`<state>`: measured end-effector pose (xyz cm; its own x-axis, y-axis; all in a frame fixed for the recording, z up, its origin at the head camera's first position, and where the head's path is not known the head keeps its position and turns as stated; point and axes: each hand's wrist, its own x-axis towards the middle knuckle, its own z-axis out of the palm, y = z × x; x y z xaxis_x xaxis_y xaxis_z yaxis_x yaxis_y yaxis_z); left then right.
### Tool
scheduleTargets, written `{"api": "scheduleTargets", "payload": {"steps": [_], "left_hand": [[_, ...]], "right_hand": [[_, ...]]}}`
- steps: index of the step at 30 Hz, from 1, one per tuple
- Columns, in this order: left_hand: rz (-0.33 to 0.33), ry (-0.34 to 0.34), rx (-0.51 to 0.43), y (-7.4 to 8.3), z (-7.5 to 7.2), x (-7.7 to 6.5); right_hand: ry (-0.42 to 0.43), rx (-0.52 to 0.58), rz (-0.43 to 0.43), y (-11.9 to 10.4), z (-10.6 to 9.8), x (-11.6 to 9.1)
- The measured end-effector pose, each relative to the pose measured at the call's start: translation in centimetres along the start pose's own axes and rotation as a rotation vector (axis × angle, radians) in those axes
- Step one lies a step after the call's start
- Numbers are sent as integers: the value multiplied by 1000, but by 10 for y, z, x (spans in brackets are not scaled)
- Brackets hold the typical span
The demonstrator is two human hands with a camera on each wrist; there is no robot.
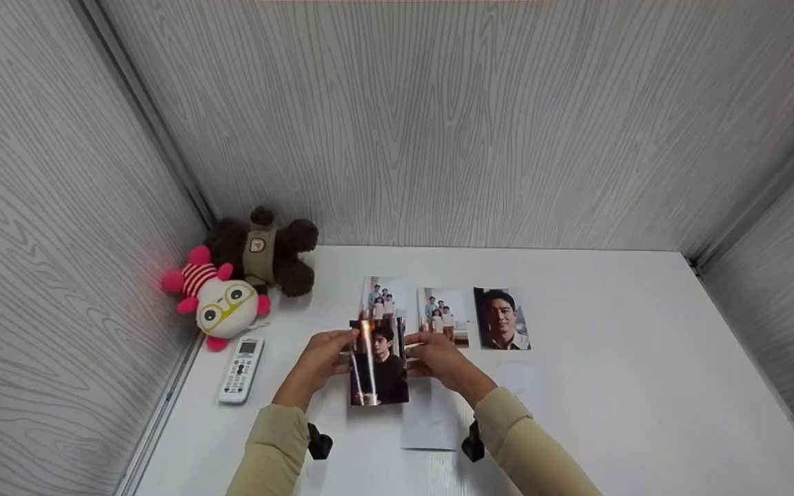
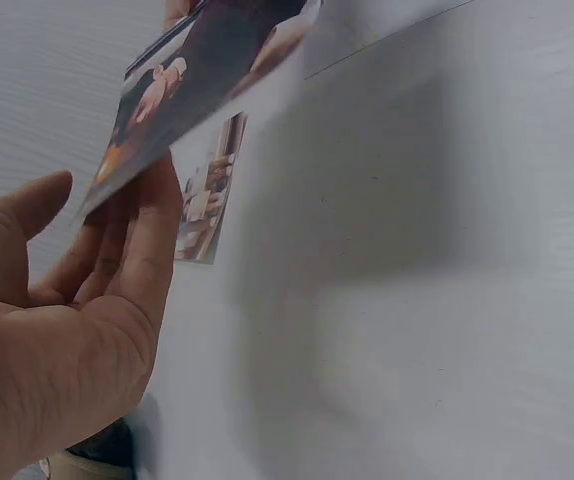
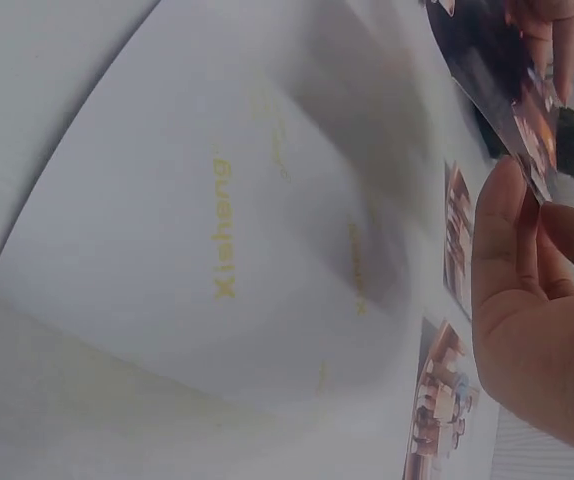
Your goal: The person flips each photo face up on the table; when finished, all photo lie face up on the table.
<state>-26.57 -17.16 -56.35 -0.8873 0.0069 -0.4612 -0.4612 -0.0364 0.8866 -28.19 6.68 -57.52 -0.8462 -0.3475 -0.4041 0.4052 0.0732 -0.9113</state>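
Note:
A glossy photo (image 1: 387, 379) of a person in dark clothes is held up between both hands, a bright reflection running down it. My left hand (image 1: 321, 359) grips its left edge, with fingers behind the print in the left wrist view. At the opposite edge, my right hand (image 1: 444, 359) pinches it between thumb and fingers (image 3: 497, 215). The raised print partly covers a family photo (image 1: 374, 288). Right of that lies a second family photo (image 1: 452, 303), partly behind my right fingers, then a portrait photo (image 1: 502, 320).
White sheets with yellow lettering lie near my right forearm, one sheet (image 1: 430, 424) in front and another sheet (image 1: 522, 382) farther right. To the left are a white remote control (image 1: 241, 372), a pink-and-white plush toy (image 1: 228, 310) and a brown teddy bear (image 1: 259, 258). Grey wood-grain walls surround the table.

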Motion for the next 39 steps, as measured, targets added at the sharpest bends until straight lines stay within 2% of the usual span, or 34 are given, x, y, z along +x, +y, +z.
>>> {"api": "scheduleTargets", "payload": {"steps": [5,11,16,27,39], "left_hand": [[-51,10,4,-3,-4,-1],[-104,14,-16,-7,-9,-1],[-136,36,-26,-10,-11,-3],[-156,47,19,-14,-13,-3],[-172,64,73,-12,-19,-9]], "right_hand": [[16,-4,-20,7,7,1],[43,-27,-1,16,14,0],[16,-47,23,17,19,-2],[-26,-36,61,19,24,-3],[-11,-15,88,21,25,-1]]}}
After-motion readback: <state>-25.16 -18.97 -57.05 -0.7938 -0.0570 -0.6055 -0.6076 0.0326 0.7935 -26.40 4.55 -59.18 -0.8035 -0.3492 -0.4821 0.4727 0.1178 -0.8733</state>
